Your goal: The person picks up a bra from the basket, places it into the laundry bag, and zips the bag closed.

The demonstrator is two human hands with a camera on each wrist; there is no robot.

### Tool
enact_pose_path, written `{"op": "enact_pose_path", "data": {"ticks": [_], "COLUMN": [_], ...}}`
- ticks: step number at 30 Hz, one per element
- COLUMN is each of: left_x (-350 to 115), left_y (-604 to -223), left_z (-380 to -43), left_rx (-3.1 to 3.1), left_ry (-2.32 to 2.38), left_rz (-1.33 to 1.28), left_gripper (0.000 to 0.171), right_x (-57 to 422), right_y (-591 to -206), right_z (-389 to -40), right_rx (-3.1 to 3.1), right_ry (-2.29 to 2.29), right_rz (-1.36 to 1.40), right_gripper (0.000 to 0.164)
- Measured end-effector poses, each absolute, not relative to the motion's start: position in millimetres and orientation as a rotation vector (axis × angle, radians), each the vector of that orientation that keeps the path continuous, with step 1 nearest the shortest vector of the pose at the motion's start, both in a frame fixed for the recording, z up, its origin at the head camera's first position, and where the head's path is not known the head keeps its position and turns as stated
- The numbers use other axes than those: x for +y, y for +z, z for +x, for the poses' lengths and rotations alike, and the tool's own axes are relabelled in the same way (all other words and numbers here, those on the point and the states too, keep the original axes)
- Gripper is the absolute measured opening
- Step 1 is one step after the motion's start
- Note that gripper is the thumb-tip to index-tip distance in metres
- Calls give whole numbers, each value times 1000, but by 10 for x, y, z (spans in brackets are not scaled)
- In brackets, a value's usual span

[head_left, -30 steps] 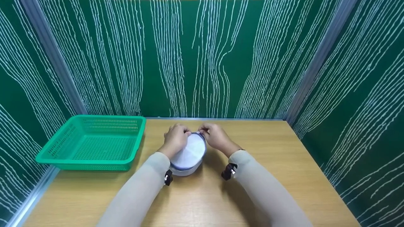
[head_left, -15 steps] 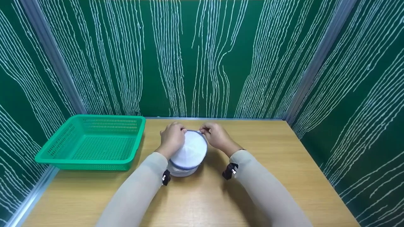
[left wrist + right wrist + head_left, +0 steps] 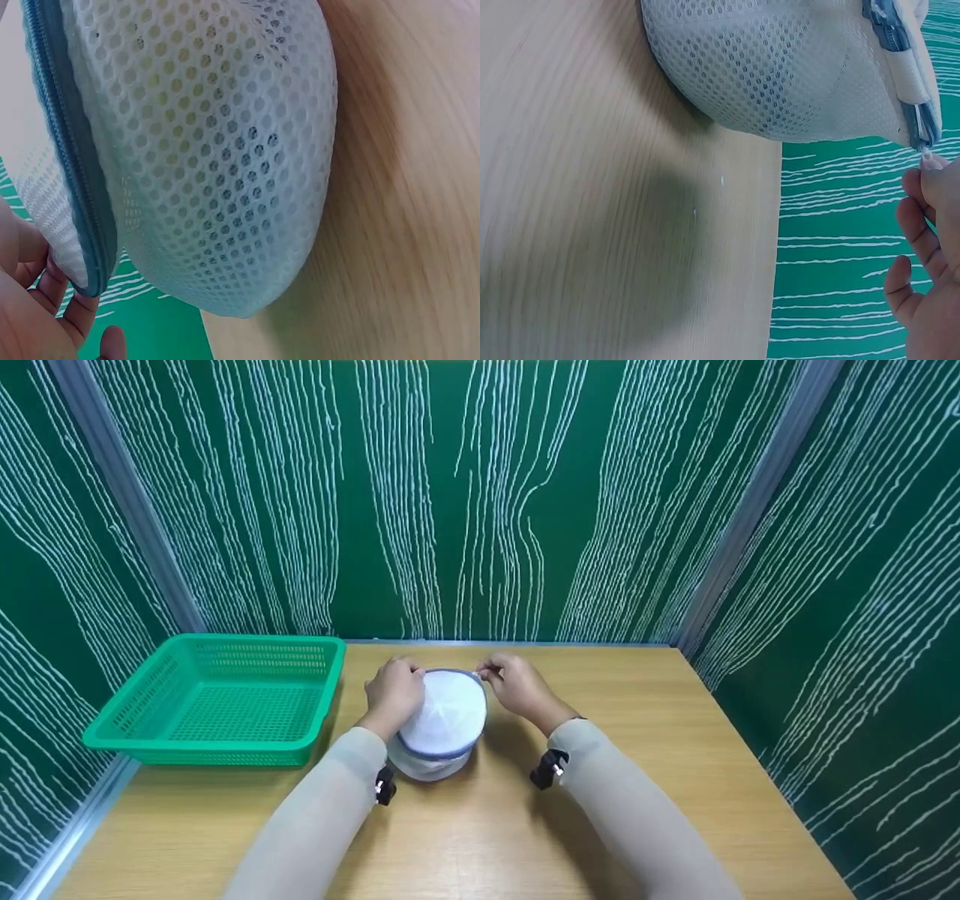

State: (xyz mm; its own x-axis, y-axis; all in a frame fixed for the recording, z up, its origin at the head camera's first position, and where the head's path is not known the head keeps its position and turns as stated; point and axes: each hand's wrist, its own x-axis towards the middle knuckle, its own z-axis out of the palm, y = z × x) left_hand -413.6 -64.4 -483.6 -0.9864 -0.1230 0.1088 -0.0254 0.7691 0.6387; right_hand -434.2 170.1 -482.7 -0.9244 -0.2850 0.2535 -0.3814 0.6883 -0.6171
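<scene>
A white mesh laundry bag [image 3: 442, 716] with a blue-grey zip [image 3: 71, 150] round its upper edge rests on the table between the hands. Its round white top faces up, tilted towards the camera. On the far left of the rim, my left hand [image 3: 397, 690] pinches the bag's edge; the left wrist view shows its fingers at the zip band. My right hand [image 3: 517, 686] is at the far right of the rim, where thumb and finger pinch the small white zip pull [image 3: 928, 160]. Something faintly yellowish shows through the mesh in the left wrist view.
A green plastic basket [image 3: 315, 735] with slotted walls stands at the left of the wooden table [image 3: 615, 720]. Green panels [image 3: 495, 510] with white wavy lines rise at the back and both sides, joined by grey metal posts.
My left hand has moved left, and the bag's top has shifted slightly left with it. A gap has widened between the two hands; my right hand has stayed nearly in place.
</scene>
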Motion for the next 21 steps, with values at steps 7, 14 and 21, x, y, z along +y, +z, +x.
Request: {"op": "enact_pose_path", "data": {"ticks": [7,14,21], "left_x": [-643,-566,-495], "left_y": [-4873,-4828,-4788], "left_z": [-4115,-4100,-4145], "left_rx": [-2708,-2728,-2765], "left_ry": [-1073,-1089,-1026], "left_rz": [47,-160,-242], "left_gripper": [27,27,21], "right_x": [1643,1644,1645], "right_y": [-4834,-4834,-4813], "right_z": [-4317,-4300,-4312], "right_rx": [-2676,-2673,-2671], "right_ry": [1019,1008,996], "right_rz": [626,655,676], "right_gripper": [10,10,10]}}
